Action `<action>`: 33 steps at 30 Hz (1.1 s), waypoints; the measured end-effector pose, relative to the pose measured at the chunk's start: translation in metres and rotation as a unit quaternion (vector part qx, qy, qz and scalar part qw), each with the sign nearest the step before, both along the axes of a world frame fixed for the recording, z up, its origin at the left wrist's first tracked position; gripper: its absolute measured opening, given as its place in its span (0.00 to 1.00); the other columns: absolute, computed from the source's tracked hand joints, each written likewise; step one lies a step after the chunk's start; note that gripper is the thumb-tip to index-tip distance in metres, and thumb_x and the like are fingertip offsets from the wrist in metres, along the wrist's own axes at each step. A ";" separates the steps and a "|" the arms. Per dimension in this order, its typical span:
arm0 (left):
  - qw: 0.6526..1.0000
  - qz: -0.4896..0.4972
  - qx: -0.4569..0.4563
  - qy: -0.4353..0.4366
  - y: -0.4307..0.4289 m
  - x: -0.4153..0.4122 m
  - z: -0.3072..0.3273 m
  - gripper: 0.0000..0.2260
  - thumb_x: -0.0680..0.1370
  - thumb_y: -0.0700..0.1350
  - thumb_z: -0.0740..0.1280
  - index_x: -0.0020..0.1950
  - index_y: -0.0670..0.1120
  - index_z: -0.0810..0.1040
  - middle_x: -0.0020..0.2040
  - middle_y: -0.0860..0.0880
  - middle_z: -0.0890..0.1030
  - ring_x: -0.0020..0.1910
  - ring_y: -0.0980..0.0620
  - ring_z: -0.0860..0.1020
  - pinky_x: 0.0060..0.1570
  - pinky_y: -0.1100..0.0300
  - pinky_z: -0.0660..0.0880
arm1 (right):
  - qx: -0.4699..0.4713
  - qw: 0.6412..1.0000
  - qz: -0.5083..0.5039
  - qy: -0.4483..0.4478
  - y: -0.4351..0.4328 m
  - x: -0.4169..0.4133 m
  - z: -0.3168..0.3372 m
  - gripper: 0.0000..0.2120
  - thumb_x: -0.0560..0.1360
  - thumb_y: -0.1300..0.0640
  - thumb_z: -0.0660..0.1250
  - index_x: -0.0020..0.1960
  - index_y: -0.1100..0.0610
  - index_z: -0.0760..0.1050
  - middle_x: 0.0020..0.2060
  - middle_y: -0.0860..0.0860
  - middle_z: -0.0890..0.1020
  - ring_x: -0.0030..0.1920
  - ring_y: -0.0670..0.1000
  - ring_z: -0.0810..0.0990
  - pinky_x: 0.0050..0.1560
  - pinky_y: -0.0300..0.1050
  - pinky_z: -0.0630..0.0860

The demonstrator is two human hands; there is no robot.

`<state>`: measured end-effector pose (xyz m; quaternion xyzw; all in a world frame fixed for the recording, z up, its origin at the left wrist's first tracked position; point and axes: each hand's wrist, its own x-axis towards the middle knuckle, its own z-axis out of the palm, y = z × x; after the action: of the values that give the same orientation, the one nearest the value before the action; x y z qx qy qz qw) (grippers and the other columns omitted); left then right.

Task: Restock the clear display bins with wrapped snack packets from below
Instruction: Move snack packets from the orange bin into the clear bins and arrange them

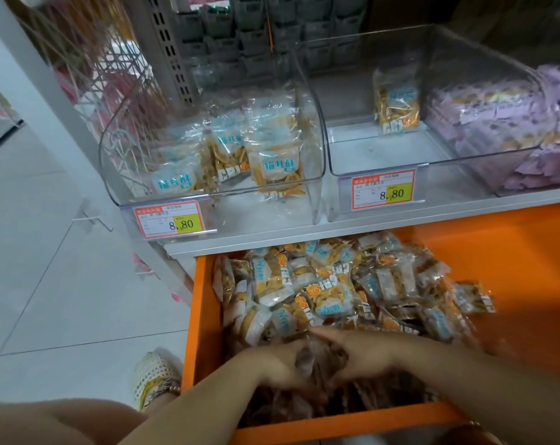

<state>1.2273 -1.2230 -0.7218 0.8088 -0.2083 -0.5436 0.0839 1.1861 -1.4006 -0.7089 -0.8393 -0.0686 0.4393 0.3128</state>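
An orange drawer [204, 303] stands pulled out below the shelf, heaped with clear-wrapped yellow snack packets [333, 290]. My left hand [272, 364] and my right hand [365, 354] are both down in the near end of the heap, facing each other, fingers curled round a bunch of packets [320, 364] between them. Above, the left clear bin [163, 142] holds several of the same packets. The middle clear bin [432, 155] holds a single packet [397, 107] standing at its back.
A third clear bin [535, 175] at right is full of purple-wrapped packets. Price tags reading 8.80 hang on the bin fronts. The grey shelf edge [304, 239] overhangs the drawer's back. White tiled floor, my knee and a shoe [153, 374] lie at left.
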 end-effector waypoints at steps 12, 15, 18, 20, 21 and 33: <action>1.000 0.006 0.001 0.009 0.009 0.004 -0.004 0.36 0.74 0.59 0.68 0.77 0.56 0.54 0.75 0.48 0.64 0.69 0.47 0.68 0.65 0.57 0.68 | -0.057 0.992 -0.004 0.117 -0.008 0.001 0.010 0.20 0.75 0.44 0.66 0.64 0.51 0.71 0.59 0.46 0.71 0.58 0.49 0.70 0.55 0.44 0.71; 0.986 0.123 -0.020 0.111 0.011 0.003 -0.005 0.36 0.72 0.59 0.70 0.76 0.58 0.57 0.77 0.52 0.59 0.72 0.50 0.64 0.69 0.55 0.65 | -0.061 0.994 -0.005 0.089 -0.011 0.001 0.006 0.16 0.77 0.46 0.64 0.62 0.51 0.75 0.53 0.45 0.72 0.54 0.46 0.70 0.53 0.42 0.71; 0.962 0.202 -0.039 0.180 0.012 0.003 0.002 0.29 0.79 0.46 0.64 0.77 0.56 0.55 0.77 0.49 0.57 0.73 0.47 0.61 0.65 0.56 0.68 | -0.067 0.995 -0.016 0.066 -0.012 -0.001 0.001 0.11 0.77 0.51 0.65 0.59 0.49 0.78 0.56 0.46 0.77 0.53 0.46 0.75 0.52 0.42 0.76; 0.965 0.185 -0.040 0.180 0.011 0.003 0.001 0.28 0.79 0.45 0.65 0.76 0.58 0.58 0.75 0.48 0.61 0.71 0.46 0.65 0.61 0.56 0.72 | -0.053 0.996 -0.027 0.069 -0.013 -0.001 -0.001 0.10 0.76 0.53 0.67 0.57 0.47 0.79 0.56 0.45 0.77 0.54 0.47 0.77 0.54 0.45 0.79; 0.974 0.162 -0.035 0.156 0.010 0.003 0.002 0.28 0.77 0.47 0.67 0.75 0.60 0.60 0.73 0.48 0.64 0.68 0.47 0.69 0.59 0.56 0.74 | -0.044 0.996 -0.030 0.070 -0.014 -0.001 -0.001 0.11 0.76 0.53 0.67 0.57 0.47 0.79 0.57 0.45 0.77 0.55 0.47 0.77 0.55 0.47 0.79; 0.968 0.168 -0.183 0.024 0.007 -0.003 0.030 0.26 0.72 0.50 0.74 0.68 0.57 0.69 0.68 0.57 0.69 0.58 0.57 0.75 0.54 0.64 0.74 | 0.063 0.990 -0.122 0.031 -0.031 -0.005 0.049 0.09 0.74 0.60 0.69 0.52 0.52 0.77 0.52 0.46 0.75 0.49 0.43 0.78 0.51 0.47 0.81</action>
<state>1.2243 -1.2155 -0.6916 0.7895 -0.1632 -0.4939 0.3258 1.1807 -1.4321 -0.6602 -0.8061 0.0164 0.4186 0.4180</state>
